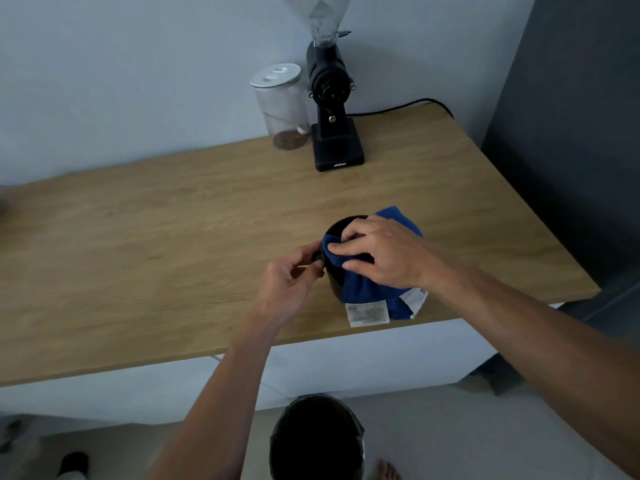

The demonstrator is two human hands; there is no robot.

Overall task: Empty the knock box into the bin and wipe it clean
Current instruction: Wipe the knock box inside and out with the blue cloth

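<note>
The round black knock box [337, 268] stands upright near the front edge of the wooden surface [156, 244], right of centre. The left hand [289, 275] is closed on a small dark nub at its left rim, steadying it. The right hand [379, 252] presses a soft blue cloth [367, 289] into and over the opening, fingers curled on the fabric. The box looks rigid and light, likely to slide or tip under wiping pressure, so bracing the wall low seems wise. The black-lined bin [317, 441] waits on the floor just below.

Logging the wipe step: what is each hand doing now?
Left hand: closed on the knock box.
Right hand: pressing the blue cloth onto it.
</note>
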